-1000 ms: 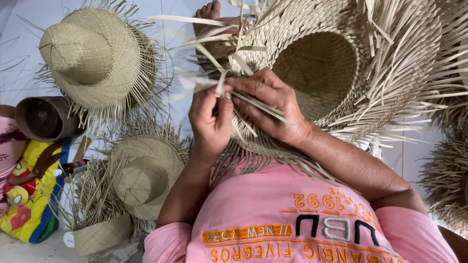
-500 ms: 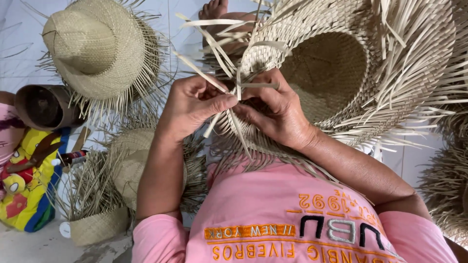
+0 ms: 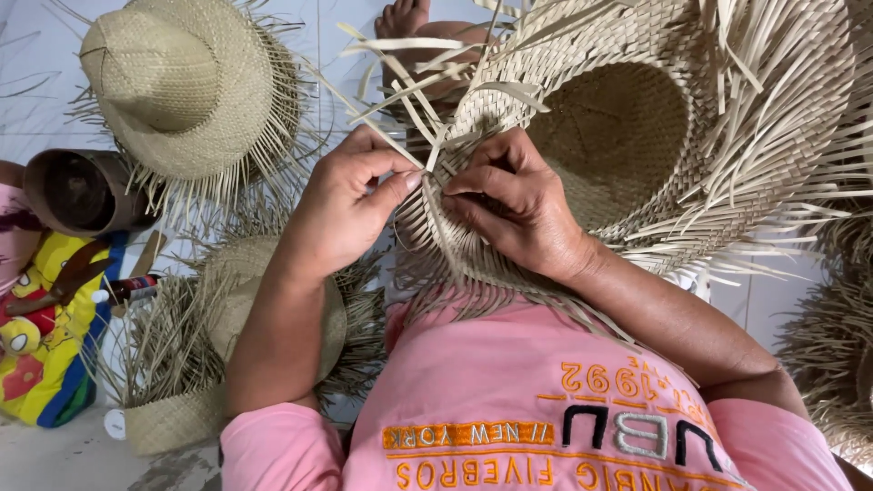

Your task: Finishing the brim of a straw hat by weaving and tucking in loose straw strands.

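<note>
The unfinished straw hat lies crown-down on the person's lap, pale, tightly woven, its brim bristling with loose strips. Since the earlier frame the left hand has shifted along the rim; it pinches one strip, while the right hand presses the weave beside it. A finished hat sits well left of it.

Little free room is left around the left hand and right hand, which are pressed against the brim of the unfinished pale straw hat. Loose flat straw strips fan out above the fingers and bar the way upward. To the left, passage is blocked by a finished fringed straw hat, a brown cylindrical hat mould and another straw hat under the forearm. Bare pale tiled floor is seen between the two upper hats.
</note>
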